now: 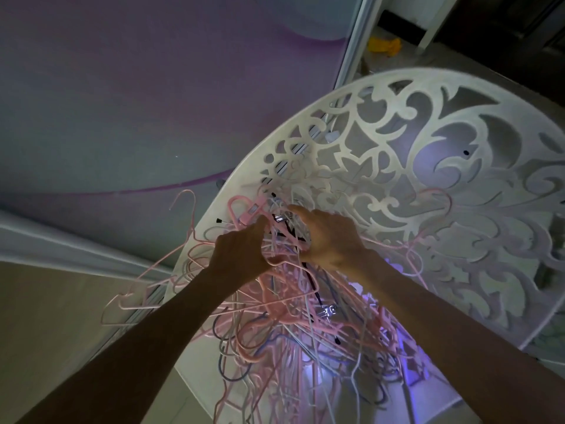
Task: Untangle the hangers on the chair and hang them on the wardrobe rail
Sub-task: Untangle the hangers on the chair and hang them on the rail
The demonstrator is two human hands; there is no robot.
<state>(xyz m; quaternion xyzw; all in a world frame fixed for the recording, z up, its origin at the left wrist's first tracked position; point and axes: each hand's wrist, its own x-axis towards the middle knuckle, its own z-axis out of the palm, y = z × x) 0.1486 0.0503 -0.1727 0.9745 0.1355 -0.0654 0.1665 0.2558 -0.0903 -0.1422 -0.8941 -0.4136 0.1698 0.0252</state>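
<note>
Hands (284, 243) gripping hangers (284, 316), chair (412, 142) edge

Left hand (241, 250): bare, no ring or glove seen | right hand (328, 237): bare, likewise unadorned | forearms: both uncovered to the frame edge, no sleeve, watch or band showed | lighting: dim, fine detail lost

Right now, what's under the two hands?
The tangled hanger pile, mostly pink with blue and white ones, lies under the left hand and right hand. It covers the chair seat.
</note>
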